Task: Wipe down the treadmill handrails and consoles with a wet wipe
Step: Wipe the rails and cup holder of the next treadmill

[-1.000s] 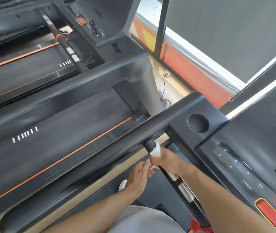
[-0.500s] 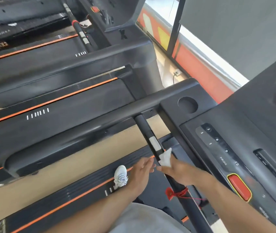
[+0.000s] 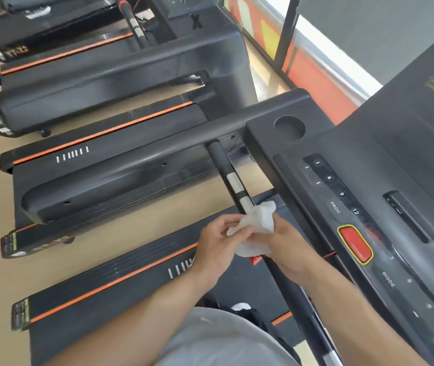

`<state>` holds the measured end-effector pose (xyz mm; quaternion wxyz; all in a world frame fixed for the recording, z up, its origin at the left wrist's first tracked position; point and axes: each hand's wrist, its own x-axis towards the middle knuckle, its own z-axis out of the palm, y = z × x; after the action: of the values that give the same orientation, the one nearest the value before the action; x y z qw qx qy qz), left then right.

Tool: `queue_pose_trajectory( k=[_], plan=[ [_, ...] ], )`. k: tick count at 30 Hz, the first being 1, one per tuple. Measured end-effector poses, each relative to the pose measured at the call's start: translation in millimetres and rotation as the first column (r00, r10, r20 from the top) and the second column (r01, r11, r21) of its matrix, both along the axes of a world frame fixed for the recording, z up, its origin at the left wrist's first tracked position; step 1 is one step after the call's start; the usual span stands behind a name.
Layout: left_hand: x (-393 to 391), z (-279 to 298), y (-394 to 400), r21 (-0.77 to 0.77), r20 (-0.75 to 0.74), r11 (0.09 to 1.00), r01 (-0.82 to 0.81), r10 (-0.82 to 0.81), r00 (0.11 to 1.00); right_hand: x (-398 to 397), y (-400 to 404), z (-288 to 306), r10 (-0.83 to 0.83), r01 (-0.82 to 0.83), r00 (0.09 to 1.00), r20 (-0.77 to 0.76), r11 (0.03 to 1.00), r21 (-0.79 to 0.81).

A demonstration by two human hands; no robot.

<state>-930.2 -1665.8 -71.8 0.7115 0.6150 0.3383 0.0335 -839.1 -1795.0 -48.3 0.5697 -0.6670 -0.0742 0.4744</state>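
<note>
A crumpled white wet wipe (image 3: 257, 228) sits between both hands, just above the black inner handrail (image 3: 226, 173) with its silver sensor bands. My left hand (image 3: 218, 241) pinches the wipe's left edge. My right hand (image 3: 290, 249) grips the wipe from the right, over the rail. The black console (image 3: 369, 233) lies to the right, with number buttons, PROG and MODE labels and a red stop button (image 3: 354, 245). The thick side handrail (image 3: 157, 151) runs left from the console's cup holder (image 3: 289, 128).
Neighbouring black treadmills (image 3: 120, 72) with orange stripes stand in a row to the left on a tan floor. An orange-and-grey wall and a dark window post (image 3: 287, 30) are behind the console. A red safety clip (image 3: 256, 260) hangs on the inner rail below my hands.
My right hand slid the wipe down the inner rail toward me. My left hand came in and now pinches the wipe. The view tilted back, showing more console.
</note>
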Motion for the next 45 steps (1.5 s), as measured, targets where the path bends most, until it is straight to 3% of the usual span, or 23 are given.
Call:
queue_pose_trajectory(
  k=[3,7,10,16,21,23,25,27,28,32,36,39,41,43,45],
  plan=[
    [-2,-8,5,0.05,-0.025,0.996,-0.074,0.075,0.997,-3,3,-1,-0.026,0.025,1.0,-0.005,0.999,-0.037],
    [4,-16,13,0.004,-0.028,0.992,-0.123,0.123,0.992,-5,6,-3,-0.29,0.291,0.957,0.024,0.952,-0.099],
    [9,-20,10,-0.023,-0.037,0.987,-0.162,0.161,0.986,0,4,-4,-0.377,0.388,0.919,0.112,0.916,-0.102],
    [18,-25,16,-0.066,-0.028,0.96,-0.271,0.27,0.962,17,9,-8,-0.294,0.376,0.899,0.325,0.899,-0.226],
    [30,-22,38,-0.115,-0.011,0.932,-0.345,0.346,0.938,41,2,-7,-0.187,0.254,0.923,0.336,0.953,-0.167],
    [34,-23,52,-0.168,-0.02,0.926,-0.337,0.338,0.941,49,-6,-9,-0.105,0.236,0.81,0.577,0.959,-0.158],
    [37,-26,64,-0.269,0.0,0.925,-0.269,0.279,0.96,53,-8,-9,-0.033,0.296,0.519,0.854,0.944,-0.143],
    [38,-33,73,-0.342,-0.013,0.923,-0.175,0.182,0.983,56,-9,-17,0.012,0.322,0.284,0.959,0.941,-0.107],
    [37,-39,76,-0.335,-0.037,0.934,-0.126,0.121,0.992,58,-8,-22,0.063,0.311,0.253,0.966,0.94,-0.142],
    [31,-64,78,-0.196,-0.174,0.98,0.028,-0.063,0.983,54,0,-24,0.366,0.25,0.272,0.89,0.866,-0.432],
    [32,-77,77,-0.15,-0.184,0.987,0.057,-0.084,0.979,45,26,-4,0.215,0.296,0.59,0.778,0.839,-0.456],
    [35,-85,79,-0.135,-0.187,0.988,0.072,-0.097,0.978,48,43,-18,0.477,0.045,0.765,0.433,0.632,-0.774],
    [35,-89,82,-0.133,-0.194,0.988,0.084,-0.109,0.975,48,53,-37,0.5,-0.126,0.842,0.202,0.547,-0.828],
    [34,-94,87,-0.1,-0.225,0.993,0.057,-0.078,0.971,48,63,-50,0.408,-0.134,0.898,0.166,0.613,-0.778],
    [34,-96,94,-0.077,-0.242,0.997,0.002,-0.021,0.97,52,75,-60,0.344,-0.058,0.905,0.25,0.682,-0.729]
  ],
)
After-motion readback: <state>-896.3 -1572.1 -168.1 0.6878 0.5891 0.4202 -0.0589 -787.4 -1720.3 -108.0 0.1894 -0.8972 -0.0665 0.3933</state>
